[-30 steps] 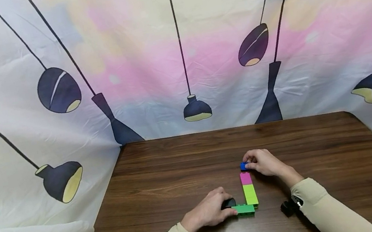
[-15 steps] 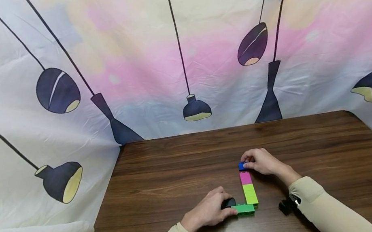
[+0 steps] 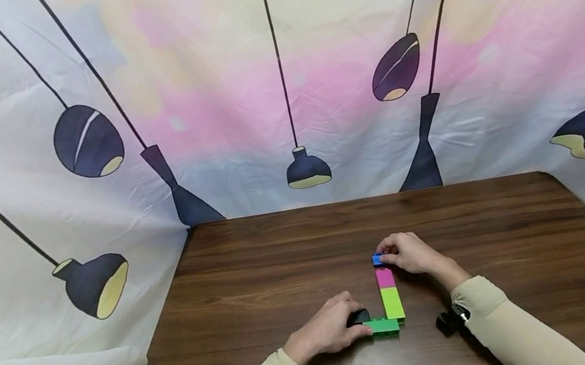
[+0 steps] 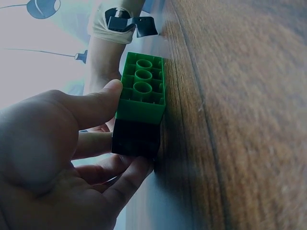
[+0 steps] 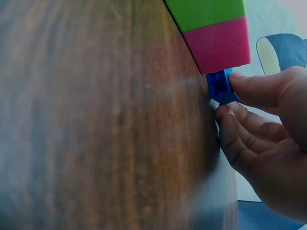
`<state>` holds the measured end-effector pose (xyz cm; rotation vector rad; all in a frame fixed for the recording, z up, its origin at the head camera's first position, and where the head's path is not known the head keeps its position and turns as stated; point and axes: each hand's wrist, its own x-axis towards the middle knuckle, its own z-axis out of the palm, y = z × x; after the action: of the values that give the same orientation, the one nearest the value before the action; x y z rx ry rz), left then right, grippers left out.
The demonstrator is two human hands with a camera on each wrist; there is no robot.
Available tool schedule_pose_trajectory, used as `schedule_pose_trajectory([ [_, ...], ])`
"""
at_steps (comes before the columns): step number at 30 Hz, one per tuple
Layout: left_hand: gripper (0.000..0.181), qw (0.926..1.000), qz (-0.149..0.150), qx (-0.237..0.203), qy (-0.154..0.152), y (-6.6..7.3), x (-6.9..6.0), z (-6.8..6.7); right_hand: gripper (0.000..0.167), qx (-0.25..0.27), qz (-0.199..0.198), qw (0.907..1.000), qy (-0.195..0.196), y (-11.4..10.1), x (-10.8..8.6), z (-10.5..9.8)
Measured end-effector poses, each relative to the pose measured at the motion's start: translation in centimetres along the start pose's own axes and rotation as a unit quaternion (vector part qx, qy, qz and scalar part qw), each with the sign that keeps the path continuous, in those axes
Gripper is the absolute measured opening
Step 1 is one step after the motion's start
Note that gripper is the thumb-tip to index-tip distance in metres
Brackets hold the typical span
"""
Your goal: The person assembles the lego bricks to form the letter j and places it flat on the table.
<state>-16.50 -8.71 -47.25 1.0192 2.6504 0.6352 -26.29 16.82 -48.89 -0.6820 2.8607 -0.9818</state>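
Note:
In the head view my right hand (image 3: 411, 253) pinches a small blue toy brick (image 3: 377, 260) between thumb and fingers, just beyond the far end of a row of bricks. That row has a pink brick (image 3: 385, 278) at its far end and a yellow-green brick (image 3: 392, 303) nearer me. A green brick (image 3: 383, 327) lies crosswise at the near end, its hollow underside facing outward in the left wrist view. Beside it is a black brick (image 4: 136, 139), held in my left hand (image 3: 328, 326); the thumb touches the green brick. The right wrist view shows the blue brick (image 5: 221, 87) close to the pink one.
The bricks lie on a dark wooden table (image 3: 260, 265). A cloth backdrop (image 3: 230, 89) with printed lamps hangs behind and beside it. Each wrist carries a small black camera, such as the right camera (image 3: 448, 323).
My right hand has shifted slightly left with the blue brick, which now sits more in line with the pink brick. My left hand stays on the black and green bricks.

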Motion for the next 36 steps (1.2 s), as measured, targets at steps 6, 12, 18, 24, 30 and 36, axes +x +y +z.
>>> schedule_pose_trajectory([
  [6, 0.037, 1.0, 0.001, -0.008, 0.001, 0.12, -0.15, 0.06, 0.011, -0.004, 0.011, 0.9999, -0.005, -0.31, -0.15, 0.08],
  [12, 0.039, 1.0, 0.002, -0.006, 0.006, 0.09, -0.24, 0.07, 0.012, -0.012, 0.008, 0.9999, -0.005, -0.5, -0.1, -0.02],
  [18, 0.041, 0.9999, 0.0, -0.007, 0.01, -0.01, -0.25, -0.11, 0.01, -0.004, 0.008, 1.0, -0.001, -0.73, 0.05, -0.09],
  [24, 0.04, 0.9999, -0.006, -0.013, 0.0, 0.14, -0.26, -0.04, 0.012, -0.019, 0.016, 0.9997, -0.002, -0.59, -0.23, 0.0],
  [30, 0.04, 0.9999, -0.007, -0.014, -0.002, 0.29, -0.24, 0.11, 0.011, -0.017, 0.02, 0.9997, 0.0, -0.51, -0.53, 0.06],
  [36, 0.042, 0.9999, -0.009, -0.01, 0.0, 0.32, -0.25, 0.05, 0.01, -0.006, 0.018, 0.9998, 0.001, -0.43, -0.48, 0.05],
])
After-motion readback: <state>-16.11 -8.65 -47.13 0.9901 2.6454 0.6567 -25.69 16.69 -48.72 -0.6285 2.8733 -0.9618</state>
